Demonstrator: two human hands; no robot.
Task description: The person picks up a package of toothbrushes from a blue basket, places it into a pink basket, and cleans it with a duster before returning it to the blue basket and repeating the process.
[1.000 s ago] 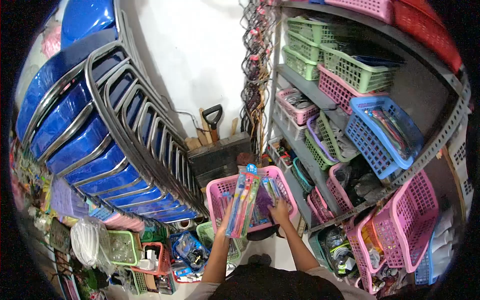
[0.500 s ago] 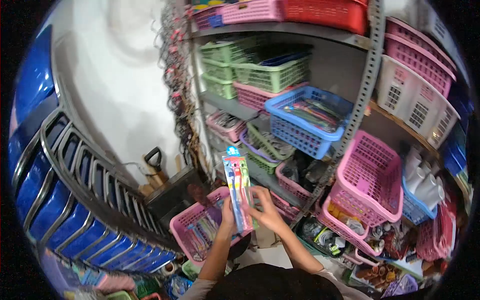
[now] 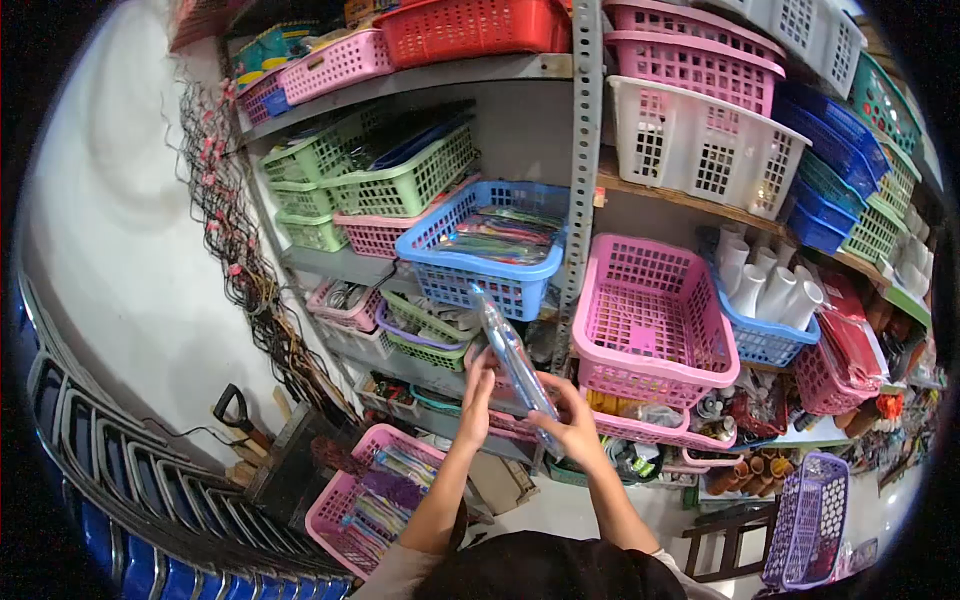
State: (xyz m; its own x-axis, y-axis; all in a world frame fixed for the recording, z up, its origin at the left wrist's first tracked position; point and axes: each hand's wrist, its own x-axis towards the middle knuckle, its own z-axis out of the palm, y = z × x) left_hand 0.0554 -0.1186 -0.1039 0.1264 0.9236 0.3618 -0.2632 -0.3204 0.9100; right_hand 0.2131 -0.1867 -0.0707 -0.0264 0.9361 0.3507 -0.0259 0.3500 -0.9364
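A slim clear pack of toothbrushes (image 3: 517,362) is tilted nearly edge-on in front of me, its top leaning left. My right hand (image 3: 575,425) grips its lower part between thumb and fingers. On the other side is my left hand (image 3: 476,410), fingers stretched upward close beside the pack; whether they touch it is hard to tell. A pink basket (image 3: 325,520) below left contains several similar packs. Beyond the held pack, a blue basket (image 3: 480,275) on the shelf holds more long colourful packs.
Grey metal shelving (image 3: 588,130) carries green baskets (image 3: 400,190) and a red basket (image 3: 480,35). An open pink basket (image 3: 650,370) stands to the right, near white cylinders (image 3: 775,295). Stacked blue chairs (image 3: 130,500) line the lower left. A purple basket (image 3: 808,520) sits at lower right.
My view has turned right. The pack has rotated from face-on to nearly edge-on. My left hand's fingers have straightened beside it, while my right hand now holds its lower part.
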